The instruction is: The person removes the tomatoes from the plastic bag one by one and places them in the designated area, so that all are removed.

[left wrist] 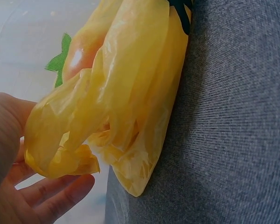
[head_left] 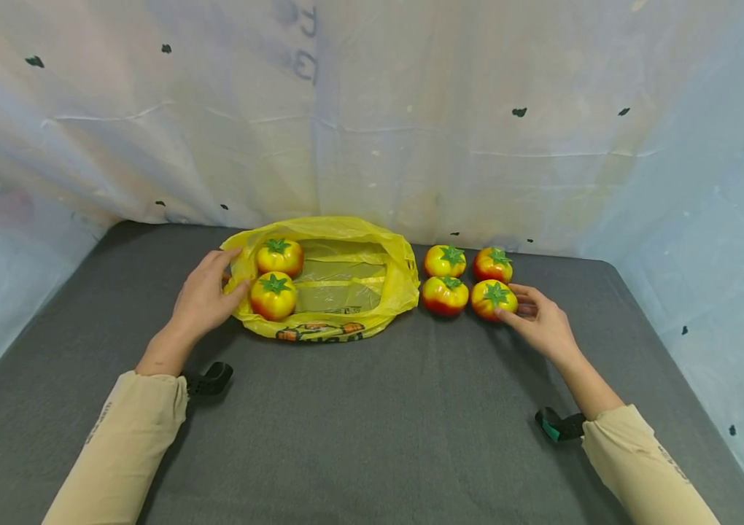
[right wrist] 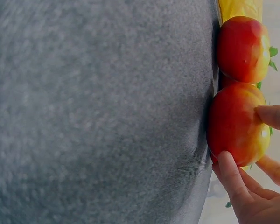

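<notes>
A yellow plastic bag [head_left: 319, 332] lies on the table with its mouth spread wide. Inside its left end sit two red-yellow tomatoes [head_left: 273, 295] with green leafy tops. At the bag's left rim, my left hand [head_left: 204, 295] holds the plastic between thumb and fingers; the left wrist view shows a fold of the bag [left wrist: 60, 135] there. Right of the bag, my right hand [head_left: 539, 321] grips the near right tomato [head_left: 493, 297], thumb on one side and fingers on the other. That tomato [right wrist: 238, 123] appears to rest on the table. Three more tomatoes [head_left: 444, 295] stand close beside it.
Dark grey cloth covers the table [head_left: 359, 430]. Translucent plastic sheeting [head_left: 411, 146] with black marks hangs along the back edge and both sides. Black wrist devices [head_left: 211, 379] sit at both sleeves.
</notes>
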Demonstrator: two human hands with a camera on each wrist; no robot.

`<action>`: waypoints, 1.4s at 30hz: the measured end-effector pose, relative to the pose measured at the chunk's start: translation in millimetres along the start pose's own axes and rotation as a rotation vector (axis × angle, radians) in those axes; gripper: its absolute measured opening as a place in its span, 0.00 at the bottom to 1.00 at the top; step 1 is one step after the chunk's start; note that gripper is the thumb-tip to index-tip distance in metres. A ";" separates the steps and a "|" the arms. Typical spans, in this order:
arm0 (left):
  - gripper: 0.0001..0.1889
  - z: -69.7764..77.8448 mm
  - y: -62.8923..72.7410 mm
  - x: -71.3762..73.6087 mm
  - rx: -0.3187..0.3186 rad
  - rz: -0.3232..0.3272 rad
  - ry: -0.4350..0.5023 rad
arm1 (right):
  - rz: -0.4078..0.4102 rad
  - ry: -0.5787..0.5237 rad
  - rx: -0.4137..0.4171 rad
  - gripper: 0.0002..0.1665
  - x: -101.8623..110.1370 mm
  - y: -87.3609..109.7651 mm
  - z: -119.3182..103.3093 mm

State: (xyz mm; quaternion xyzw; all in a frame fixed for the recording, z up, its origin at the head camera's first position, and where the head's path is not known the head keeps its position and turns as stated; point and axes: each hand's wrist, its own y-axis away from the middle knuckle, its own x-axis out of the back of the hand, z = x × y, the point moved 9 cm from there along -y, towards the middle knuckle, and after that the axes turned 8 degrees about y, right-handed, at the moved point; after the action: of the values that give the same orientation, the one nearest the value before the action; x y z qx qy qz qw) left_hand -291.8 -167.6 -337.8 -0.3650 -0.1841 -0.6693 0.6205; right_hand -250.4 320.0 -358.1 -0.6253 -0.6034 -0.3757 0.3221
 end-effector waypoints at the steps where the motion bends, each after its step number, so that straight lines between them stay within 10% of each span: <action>1: 0.30 -0.1 0.0 0.1 0.001 0.000 0.000 | -0.002 0.000 -0.003 0.41 -0.3 -0.2 0.4; 42: 0.30 -1.3 0.9 2.3 -0.007 0.017 -0.001 | -0.047 -0.045 -0.004 0.50 27.1 -0.2 -17.5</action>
State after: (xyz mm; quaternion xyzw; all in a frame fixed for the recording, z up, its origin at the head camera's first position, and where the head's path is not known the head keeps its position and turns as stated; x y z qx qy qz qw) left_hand -291.2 -170.2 -337.2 -0.3691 -0.1791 -0.6644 0.6248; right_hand -252.3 318.9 -326.0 -0.6198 -0.6244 -0.3702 0.2982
